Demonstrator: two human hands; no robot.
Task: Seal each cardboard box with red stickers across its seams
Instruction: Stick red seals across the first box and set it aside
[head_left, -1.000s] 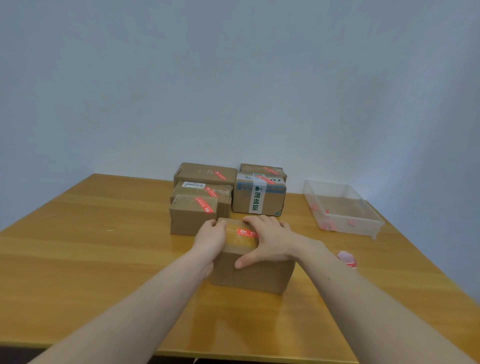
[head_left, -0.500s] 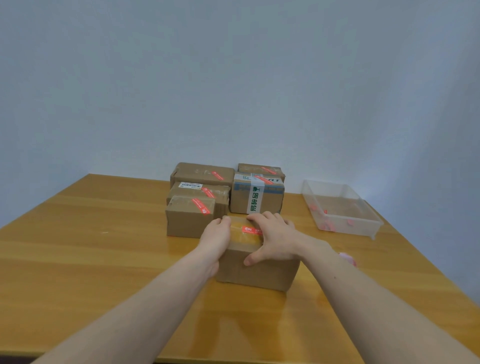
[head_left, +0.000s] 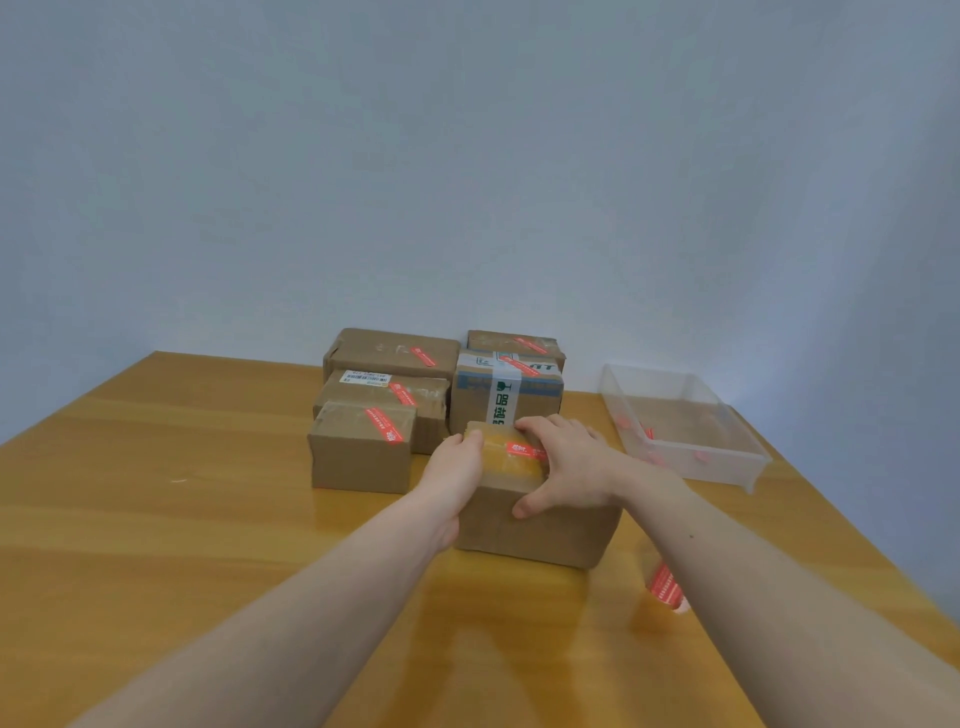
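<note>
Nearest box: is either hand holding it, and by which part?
Both. The left hand holds the nearest box's left end; the right hand lies over its top right, thumb on the front face, beside the red sticker.

One view only, from a camera worn on the person's head. It looks forward and slightly down across a wooden table toward a plain wall, which fills the upper half of the picture. Wide-angle lens: the table edges splay outward and the wall bends at the right. Both forearms enter from the bottom corners and converge near the centre, where the left hand and right hand lie close to the lens. A group of cardboard boxes stands further off, centred, at the table's far side. A clear tray sits at right. No second view, so no shared area to report
</note>
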